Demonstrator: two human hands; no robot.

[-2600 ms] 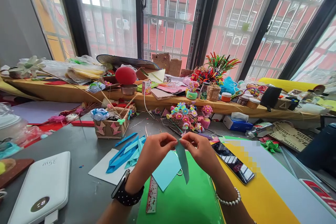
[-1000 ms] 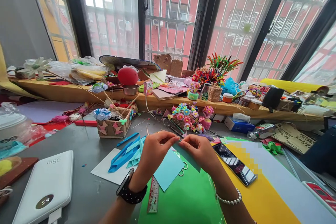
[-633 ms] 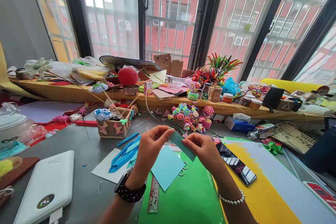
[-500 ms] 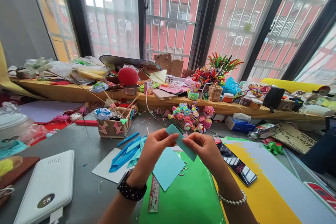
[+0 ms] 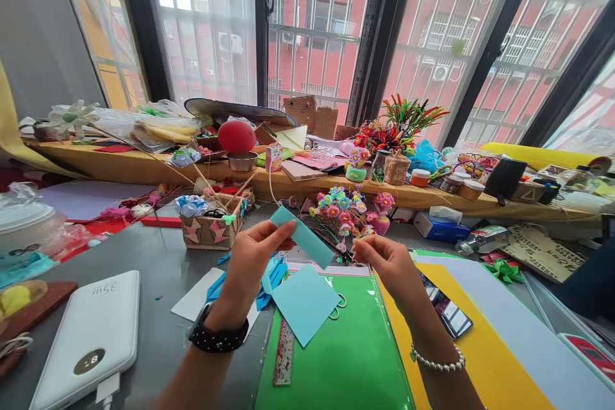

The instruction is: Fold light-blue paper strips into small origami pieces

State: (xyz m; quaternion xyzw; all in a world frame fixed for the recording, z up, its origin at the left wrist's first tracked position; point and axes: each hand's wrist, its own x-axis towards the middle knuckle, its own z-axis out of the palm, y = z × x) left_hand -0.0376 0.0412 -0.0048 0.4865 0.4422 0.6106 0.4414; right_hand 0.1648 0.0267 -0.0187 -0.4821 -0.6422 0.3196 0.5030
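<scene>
Between the thumb and fingers of my left hand [image 5: 257, 253] is a folded strip of light-blue paper [image 5: 307, 237], tilted down to the right. My right hand [image 5: 384, 259] is apart from the strip's lower end, its thumb and fingers curled together with nothing visible in them. Below the strip, a square light-blue sheet [image 5: 306, 307] lies on the green mat [image 5: 346, 359]. Scissors with pale handle loops [image 5: 339, 306] show beside the sheet, their blades hidden. Folded blue paper pieces [image 5: 273, 275] rest on white paper [image 5: 192, 295], partly behind my left hand.
A small patterned ruler [image 5: 284, 352] lies on the mat. To the right is a phone [image 5: 449, 311] on yellow paper [image 5: 475, 365]; a white power bank [image 5: 91, 339] sits at left. Behind are a cardboard box [image 5: 206, 234], crocheted flowers [image 5: 343, 205] and a tissue pack [image 5: 442, 227].
My right hand has let go of the strip and moved slightly right. My left hand has carried the strip left and a little upward.
</scene>
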